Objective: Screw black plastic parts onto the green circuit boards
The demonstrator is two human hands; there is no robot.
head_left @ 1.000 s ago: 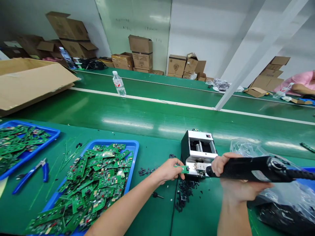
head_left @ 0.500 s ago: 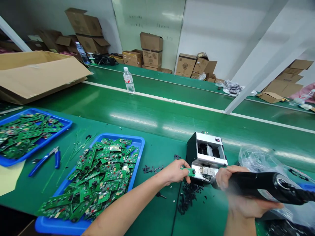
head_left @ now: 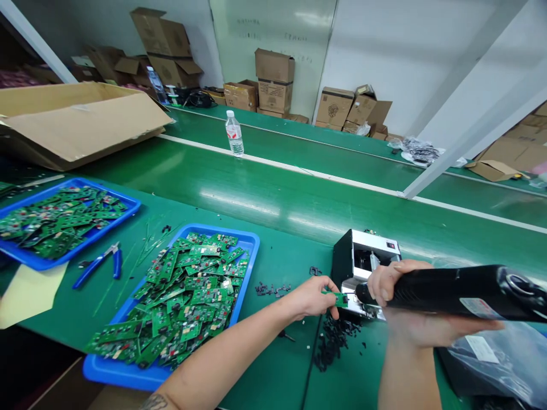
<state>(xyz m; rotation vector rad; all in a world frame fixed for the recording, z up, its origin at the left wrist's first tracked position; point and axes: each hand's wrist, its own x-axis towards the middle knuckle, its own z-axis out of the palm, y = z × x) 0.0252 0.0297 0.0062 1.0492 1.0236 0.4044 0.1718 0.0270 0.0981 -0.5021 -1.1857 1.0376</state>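
My left hand [head_left: 310, 299] pinches a small green circuit board [head_left: 337, 299] by one end, holding it against the front of a silver and black bench machine [head_left: 363, 265]. My right hand [head_left: 397, 290] grips a black corded handheld power tool [head_left: 453, 293], its nose right beside the board. I cannot tell whether the nose touches the board. Beyond my left forearm, a blue tray [head_left: 128, 370] holds a heap of green circuit boards.
A second blue tray [head_left: 132, 208] of boards and blue-handled cutters [head_left: 100, 265] lie at the left. Black plastic scraps [head_left: 333, 341] are scattered below the machine. A plastic bag [head_left: 491, 356] lies at the right. A green conveyor belt [head_left: 299, 199] runs behind, with a water bottle [head_left: 234, 134] beyond it.
The whole scene has shifted right and up as my head turned. The tool now lies more level, its nose at the board. My left hand keeps the same hold on the board.
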